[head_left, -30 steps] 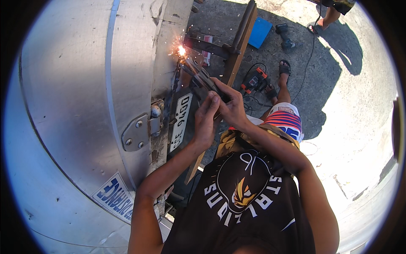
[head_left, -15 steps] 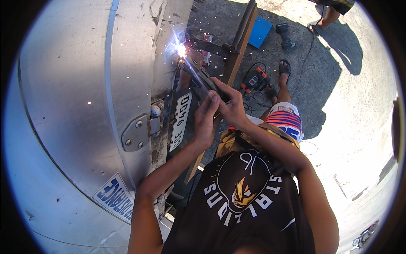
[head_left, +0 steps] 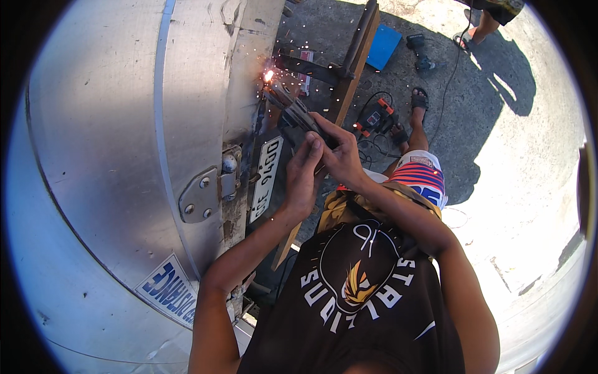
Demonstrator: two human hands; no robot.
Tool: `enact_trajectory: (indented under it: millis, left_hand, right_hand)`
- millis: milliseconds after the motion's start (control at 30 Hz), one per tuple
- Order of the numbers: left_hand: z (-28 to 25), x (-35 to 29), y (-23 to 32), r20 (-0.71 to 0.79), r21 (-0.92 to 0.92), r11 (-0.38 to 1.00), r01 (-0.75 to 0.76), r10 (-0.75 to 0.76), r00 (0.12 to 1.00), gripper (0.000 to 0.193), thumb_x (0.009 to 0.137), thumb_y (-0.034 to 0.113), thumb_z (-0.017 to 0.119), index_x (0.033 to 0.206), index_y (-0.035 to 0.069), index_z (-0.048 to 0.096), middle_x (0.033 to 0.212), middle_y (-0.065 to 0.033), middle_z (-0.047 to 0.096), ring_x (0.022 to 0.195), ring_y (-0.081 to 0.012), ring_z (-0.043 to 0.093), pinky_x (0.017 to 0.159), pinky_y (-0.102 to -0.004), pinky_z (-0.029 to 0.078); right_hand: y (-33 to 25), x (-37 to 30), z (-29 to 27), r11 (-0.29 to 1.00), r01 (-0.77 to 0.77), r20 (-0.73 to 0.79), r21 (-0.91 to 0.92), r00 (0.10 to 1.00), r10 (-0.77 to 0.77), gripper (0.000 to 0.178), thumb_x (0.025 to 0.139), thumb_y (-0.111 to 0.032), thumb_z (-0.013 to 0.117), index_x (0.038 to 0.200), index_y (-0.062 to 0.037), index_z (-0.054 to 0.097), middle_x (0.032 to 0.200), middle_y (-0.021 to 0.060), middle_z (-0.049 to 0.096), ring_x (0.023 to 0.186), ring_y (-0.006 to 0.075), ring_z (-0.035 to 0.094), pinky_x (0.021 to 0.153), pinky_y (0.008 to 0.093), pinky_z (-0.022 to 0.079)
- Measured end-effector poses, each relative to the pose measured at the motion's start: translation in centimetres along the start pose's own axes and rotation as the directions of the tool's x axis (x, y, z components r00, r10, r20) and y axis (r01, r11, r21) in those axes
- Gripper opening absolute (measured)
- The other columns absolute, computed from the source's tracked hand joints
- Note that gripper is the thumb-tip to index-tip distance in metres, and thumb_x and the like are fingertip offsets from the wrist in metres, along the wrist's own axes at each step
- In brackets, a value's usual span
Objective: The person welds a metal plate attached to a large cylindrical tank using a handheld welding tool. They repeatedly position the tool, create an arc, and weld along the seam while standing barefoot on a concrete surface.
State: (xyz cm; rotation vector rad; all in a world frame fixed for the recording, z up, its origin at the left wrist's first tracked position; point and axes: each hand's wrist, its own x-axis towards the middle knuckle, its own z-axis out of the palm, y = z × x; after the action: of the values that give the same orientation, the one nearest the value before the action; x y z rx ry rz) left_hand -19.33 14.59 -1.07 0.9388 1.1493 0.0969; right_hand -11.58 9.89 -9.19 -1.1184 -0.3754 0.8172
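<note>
Both hands meet around a dark welding electrode holder [head_left: 299,115], which slants up and left. My right hand [head_left: 342,156] wraps its grip. My left hand [head_left: 302,174] closes around the lower end, its thumb against the right hand; its other fingers are partly hidden. Beyond the holder's jaws, an orange glowing spot [head_left: 268,76] throws sparks at the edge of a silver metal panel [head_left: 118,118]. A steel bar [head_left: 311,68] runs right from near that spot. The electrode itself is hard to make out.
A bolted hinge [head_left: 202,193] and a licence plate [head_left: 266,181] lie left of my hands. A wooden plank [head_left: 354,78] slants behind. On the ground are a blue flat piece [head_left: 384,48], a dark cordless tool [head_left: 420,53] and an orange-black tool [head_left: 377,118]. Another person's foot [head_left: 464,42] stands far right.
The bright blue-white arc has shrunk to a small orange glow with scattered sparks, and the panel looks less brightly lit. My hands keep nearly the same place and grip.
</note>
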Motion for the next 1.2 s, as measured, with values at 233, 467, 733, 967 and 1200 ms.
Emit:
enact_trajectory:
  millis: [233, 467, 733, 967, 1200]
  left_hand:
    - [-0.25, 0.05, -0.15, 0.011, 0.005, 1.000, -0.020, 0.020, 1.000, 0.057, 0.101, 0.043, 0.052, 0.144, 0.010, 0.037, 0.134, -0.0059, 0.047, 0.127, -0.0196, 0.047, 0.106, -0.0395, 0.039]
    - [-0.28, 0.12, -0.21, -0.016, 0.011, 1.000, -0.002, 0.002, 1.000, 0.057, 0.102, 0.042, 0.050, 0.146, 0.010, 0.035, 0.135, -0.0065, 0.046, 0.128, -0.0197, 0.047, 0.106, -0.0397, 0.039]
    - [-0.21, 0.18, -0.14, -0.012, 0.010, 1.000, 0.000, 0.000, 1.000, 0.058, 0.102, 0.042, 0.049, 0.148, 0.010, 0.033, 0.136, -0.0072, 0.045, 0.129, -0.0196, 0.046, 0.107, -0.0397, 0.038]
    - [-0.08, 0.23, -0.07, -0.021, -0.004, 1.000, 0.002, -0.002, 1.000, 0.057, 0.102, 0.041, 0.050, 0.147, 0.010, 0.034, 0.136, -0.0070, 0.046, 0.130, -0.0194, 0.045, 0.108, -0.0398, 0.038]
    - [-0.07, 0.31, -0.19, -0.040, -0.004, 1.000, 0.006, -0.006, 0.999, 0.055, 0.102, 0.040, 0.050, 0.146, 0.010, 0.036, 0.137, -0.0065, 0.046, 0.130, -0.0192, 0.045, 0.108, -0.0395, 0.038]
  right_hand:
    - [0.06, 0.12, 0.09, 1.000, 0.001, 0.004, 0.015, 1.000, -0.001, 0.043, 0.089, -0.013, 0.068, 0.128, 0.0021, 0.059, 0.114, 0.0177, 0.070, 0.104, 0.0172, 0.066, 0.088, 0.0308, 0.051]
    - [0.03, 0.19, 0.06, 1.000, -0.013, 0.006, 0.004, 1.000, 0.013, 0.043, 0.089, -0.013, 0.068, 0.128, 0.0026, 0.059, 0.114, 0.0176, 0.070, 0.103, 0.0164, 0.066, 0.087, 0.0305, 0.051]
    - [0.11, 0.20, 0.08, 1.000, 0.003, -0.007, 0.000, 1.000, -0.003, 0.044, 0.090, -0.014, 0.068, 0.129, 0.0030, 0.058, 0.114, 0.0179, 0.070, 0.102, 0.0164, 0.066, 0.087, 0.0304, 0.052]
    - [0.12, 0.37, 0.12, 0.999, -0.033, -0.003, 0.026, 0.999, 0.033, 0.044, 0.090, -0.015, 0.068, 0.129, 0.0029, 0.058, 0.112, 0.0178, 0.070, 0.101, 0.0158, 0.066, 0.086, 0.0302, 0.051]
    - [-0.16, 0.50, -0.12, 0.999, -0.024, 0.015, 0.033, 1.000, 0.024, 0.042, 0.091, -0.016, 0.068, 0.127, 0.0035, 0.059, 0.109, 0.0167, 0.071, 0.099, 0.0146, 0.066, 0.086, 0.0304, 0.052]
